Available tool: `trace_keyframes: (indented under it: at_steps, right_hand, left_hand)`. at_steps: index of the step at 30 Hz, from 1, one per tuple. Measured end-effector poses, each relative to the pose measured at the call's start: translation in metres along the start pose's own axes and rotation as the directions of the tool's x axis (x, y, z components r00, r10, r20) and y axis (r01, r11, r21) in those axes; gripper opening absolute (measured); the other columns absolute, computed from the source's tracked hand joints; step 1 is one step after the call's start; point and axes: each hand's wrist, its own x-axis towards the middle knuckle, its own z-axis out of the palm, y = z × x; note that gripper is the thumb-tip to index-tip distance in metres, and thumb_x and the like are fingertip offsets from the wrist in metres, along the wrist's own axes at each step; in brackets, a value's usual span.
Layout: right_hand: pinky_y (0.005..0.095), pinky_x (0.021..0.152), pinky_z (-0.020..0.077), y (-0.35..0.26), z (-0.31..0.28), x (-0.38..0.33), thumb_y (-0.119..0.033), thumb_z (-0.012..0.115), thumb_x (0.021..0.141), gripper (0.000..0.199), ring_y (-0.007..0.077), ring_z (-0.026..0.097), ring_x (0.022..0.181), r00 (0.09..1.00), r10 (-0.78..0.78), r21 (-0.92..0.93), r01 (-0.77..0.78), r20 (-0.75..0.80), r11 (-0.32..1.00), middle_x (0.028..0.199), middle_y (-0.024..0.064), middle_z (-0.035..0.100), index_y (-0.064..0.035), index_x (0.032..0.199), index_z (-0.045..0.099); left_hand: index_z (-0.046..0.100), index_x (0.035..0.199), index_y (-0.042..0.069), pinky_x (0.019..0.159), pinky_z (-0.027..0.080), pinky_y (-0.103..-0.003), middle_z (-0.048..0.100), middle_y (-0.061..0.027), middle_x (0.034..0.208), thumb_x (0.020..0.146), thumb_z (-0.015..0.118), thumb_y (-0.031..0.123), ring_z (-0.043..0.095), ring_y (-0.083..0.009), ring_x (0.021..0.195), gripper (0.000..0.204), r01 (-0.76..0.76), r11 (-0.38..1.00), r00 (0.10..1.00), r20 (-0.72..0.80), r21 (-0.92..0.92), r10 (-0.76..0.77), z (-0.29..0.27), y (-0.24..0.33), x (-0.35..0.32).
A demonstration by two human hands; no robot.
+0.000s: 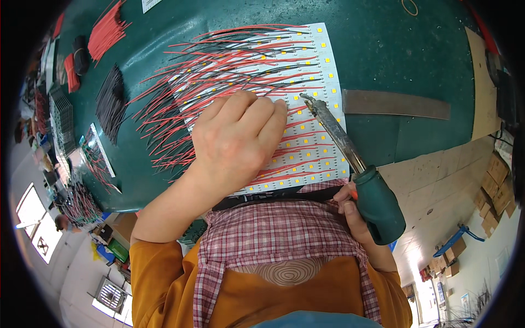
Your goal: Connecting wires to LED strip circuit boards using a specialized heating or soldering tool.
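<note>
Iron tip (304,98) just beside fingers (279,109)

Bare green mat (399,49) right of panel (328,71), wires (164,115) (red, black) crowding left

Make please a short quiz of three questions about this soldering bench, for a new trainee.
1. True or false: the right hand holds the soldering iron by its green handle.
2. What does the left hand rest on? A) the white LED panel B) the grey metal strip C) a cardboard box
3. Which two colours do the wires on the panel have?

Key: 1 true; 2 A; 3 red and black.
</note>
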Motion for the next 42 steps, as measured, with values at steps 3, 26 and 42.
trace_keyframes:
  at_steps: [3, 26, 42]
  right_hand:
    - [0.0252, 0.066, 0.047, -0.004, 0.0, 0.003, -0.023, 0.061, 0.098, 0.024, 0.01, 0.054, 0.068, 0.997, -0.075, -0.094, 0.074, -0.016, 0.993, 0.081, 0.0036, 0.058, 0.0016, 0.101, 0.061]
    - [0.0246, 0.066, 0.0482, 0.008, -0.004, -0.001, -0.012, 0.062, 0.095, 0.019, 0.01, 0.056, 0.07, 0.995, -0.082, -0.24, 0.094, 0.061, 0.966, 0.094, 0.0097, 0.066, -0.0002, 0.109, 0.057]
    - [0.0262, 0.069, 0.0484, -0.002, -0.005, 0.003, -0.01, 0.059, 0.096, 0.014, 0.0108, 0.056, 0.075, 0.988, -0.154, -0.165, 0.15, -0.011, 0.975, 0.089, 0.0059, 0.062, 0.0005, 0.105, 0.06]
  left_hand:
    - [0.069, 0.095, 0.006, 0.065, 0.049, -0.03, 0.062, -0.0022, 0.087, 0.069, 0.067, 0.011, 0.063, -0.0195, 0.083, 0.026, 0.044, 0.997, 0.998, 0.038, -0.069, -0.042, -0.003, -0.005, 0.002]
    - [0.071, 0.092, 0.006, 0.057, 0.05, -0.029, 0.064, -0.0015, 0.085, 0.066, 0.069, 0.01, 0.063, -0.0172, 0.076, 0.027, 0.045, 0.995, 0.999, -0.006, -0.093, -0.046, 0.009, 0.006, 0.013]
    - [0.066, 0.086, 0.009, 0.058, 0.049, -0.031, 0.058, -0.0009, 0.081, 0.066, 0.066, 0.013, 0.06, -0.0173, 0.075, 0.02, 0.034, 0.999, 0.998, 0.055, -0.022, -0.032, 0.004, 0.009, 0.02]
